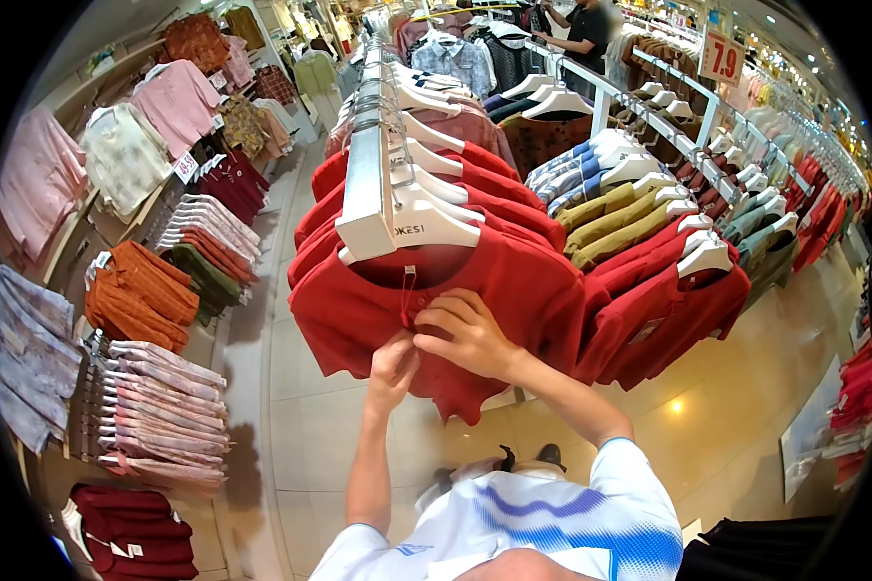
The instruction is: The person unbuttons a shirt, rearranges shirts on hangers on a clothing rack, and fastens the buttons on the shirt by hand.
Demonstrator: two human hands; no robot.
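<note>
A red shirt hangs at the front of the rack on a white hanger. A thin red cord hangs inside its neckline, near a small white label. My left hand is closed in a pinch on the front opening, just below the cord's end. My right hand lies across the chest beside it, its bent fingers gripping the cloth near the placket. The fingertips of both hands meet close together, and they partly hide the buttons and the cloth between them.
The white metal rail ends right above the shirt, with more red shirts behind. A parallel rack at right carries red shirts and mustard shirts. Clothes-filled wall shelves run along the left. A person stands far back.
</note>
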